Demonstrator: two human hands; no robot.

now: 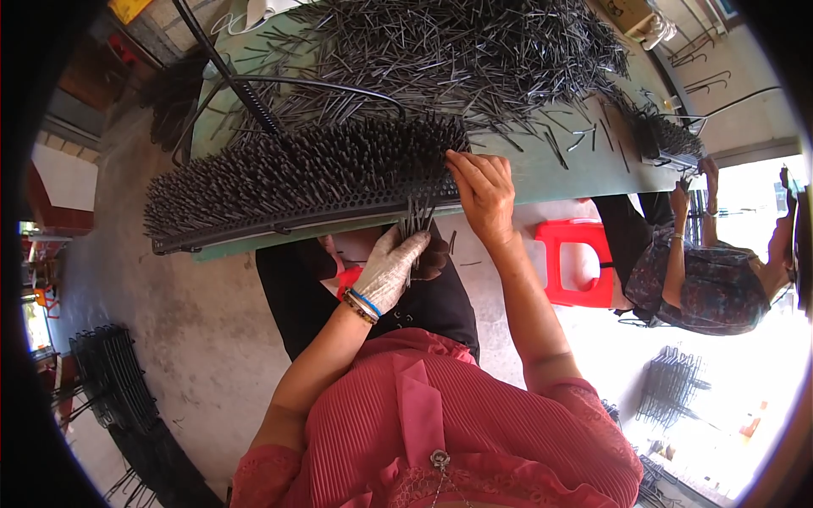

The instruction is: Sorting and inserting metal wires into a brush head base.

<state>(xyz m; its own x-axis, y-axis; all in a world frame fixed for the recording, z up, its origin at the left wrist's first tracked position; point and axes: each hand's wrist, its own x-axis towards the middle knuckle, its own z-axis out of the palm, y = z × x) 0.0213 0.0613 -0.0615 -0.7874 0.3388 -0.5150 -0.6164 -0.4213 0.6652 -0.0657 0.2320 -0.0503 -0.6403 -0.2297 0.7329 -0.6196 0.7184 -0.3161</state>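
A long black perforated rack (288, 222) lies along the near edge of the table, with thin dark strips (288, 169) standing upright in most of its holes. Bare holes show along its front and toward the right end. My left hand (394, 269), in a whitish glove, is closed round a small bundle of the same strips (415, 218), just in front of the rack. At the rack's right end, my bare right hand (484, 188) has thumb and fingertips pinched together among the strips. Whatever is between those fingertips is too small to make out.
A large heap of loose strips (440, 51) covers the green table (559, 173). A black cable (330, 80) arches behind the rack. On the right, another person (703, 271) works at a smaller filled rack (673, 140), near a red stool (576, 254). Dark wire racks (114, 372) stand lower left.
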